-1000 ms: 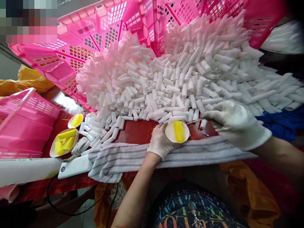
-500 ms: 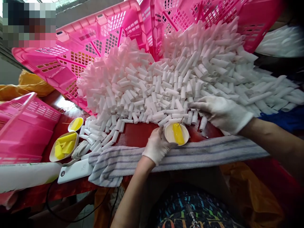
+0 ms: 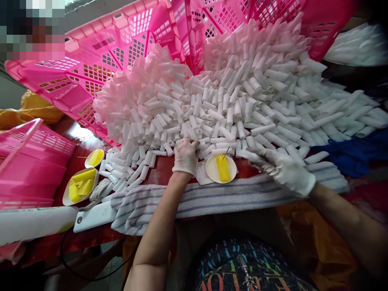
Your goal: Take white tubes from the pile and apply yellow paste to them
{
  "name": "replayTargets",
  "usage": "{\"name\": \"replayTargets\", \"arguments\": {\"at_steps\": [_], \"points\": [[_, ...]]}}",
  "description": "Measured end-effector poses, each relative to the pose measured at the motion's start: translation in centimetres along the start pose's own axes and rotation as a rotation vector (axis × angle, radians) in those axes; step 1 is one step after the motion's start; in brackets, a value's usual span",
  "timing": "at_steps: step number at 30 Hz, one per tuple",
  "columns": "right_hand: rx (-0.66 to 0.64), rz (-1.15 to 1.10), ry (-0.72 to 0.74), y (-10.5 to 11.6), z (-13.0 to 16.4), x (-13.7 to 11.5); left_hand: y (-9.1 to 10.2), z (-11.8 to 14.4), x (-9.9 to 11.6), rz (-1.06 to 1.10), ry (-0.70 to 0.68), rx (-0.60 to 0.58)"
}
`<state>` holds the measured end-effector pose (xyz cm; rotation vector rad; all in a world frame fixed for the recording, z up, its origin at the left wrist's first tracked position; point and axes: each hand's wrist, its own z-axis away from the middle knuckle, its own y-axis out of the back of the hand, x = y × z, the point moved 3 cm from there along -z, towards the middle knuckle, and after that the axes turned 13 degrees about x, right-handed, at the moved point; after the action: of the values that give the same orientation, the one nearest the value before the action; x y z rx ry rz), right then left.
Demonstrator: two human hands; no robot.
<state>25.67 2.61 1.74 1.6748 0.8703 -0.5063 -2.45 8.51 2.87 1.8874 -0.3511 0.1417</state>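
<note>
White tubes (image 3: pixel 212 101), short, hollow, heaped; gloved left hand (image 3: pixel 185 157) and right hand (image 3: pixel 280 167) spread open on them.

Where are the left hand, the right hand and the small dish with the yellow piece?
left hand (image 3: pixel 185 157): head view, back of the glove.
right hand (image 3: pixel 283 169): head view, back of the glove.
small dish (image 3: pixel 212 173): head view, bare white rim left of the yellow piece.

Gloved hands (image 3: pixel 185 155) among white tubes (image 3: pixel 212 101)

Both gloved hands, left (image 3: pixel 185 157) and right (image 3: pixel 281 167), outstretched, palms down
</note>
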Motion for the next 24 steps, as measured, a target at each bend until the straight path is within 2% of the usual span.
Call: {"name": "replayTargets", "arguments": {"at_steps": [2,5,7,9,11,15,18,20,22,24], "points": [[-0.065,-0.204,-0.16,-1.6,1.1,-0.7,0.1,0.3,0.1,-0.019,0.0,0.013],[-0.035,-0.426,-0.454,-3.7,1.6,-0.4,0.0,0.1,0.5,-0.022,-0.058,-0.008],[-0.011,-0.467,-0.535,-4.8,1.3,-0.2,-0.3,-0.3,0.8,-0.017,-0.093,-0.046],[-0.006,-0.463,-0.513,-5.4,1.0,-0.2,-0.6,-0.6,0.9,-0.023,-0.081,-0.065],[0.019,-0.398,-0.433,-5.8,0.8,-0.5,-0.6,-0.7,0.7,-0.027,-0.037,-0.05],[0.125,-0.296,-0.214,-5.8,1.3,-1.3,0.0,0.3,-0.1,0.06,0.097,0.054],[0.066,-0.337,-0.253,-5.8,2.0,-1.4,0.8,1.9,-1.3,0.209,0.246,0.142],[0.04,-0.363,-0.304,-5.8,2.4,-1.3,1.2,3.2,-1.8,0.257,0.277,0.18],[0.076,-0.39,-0.263,-5.7,2.5,-1.1,1.6,4.3,-2.1,0.263,0.274,0.202],[0.104,-0.396,-0.171,-5.6,2.6,-1.0,1.7,5.1,-2.4,0.332,0.331,0.203]]}}
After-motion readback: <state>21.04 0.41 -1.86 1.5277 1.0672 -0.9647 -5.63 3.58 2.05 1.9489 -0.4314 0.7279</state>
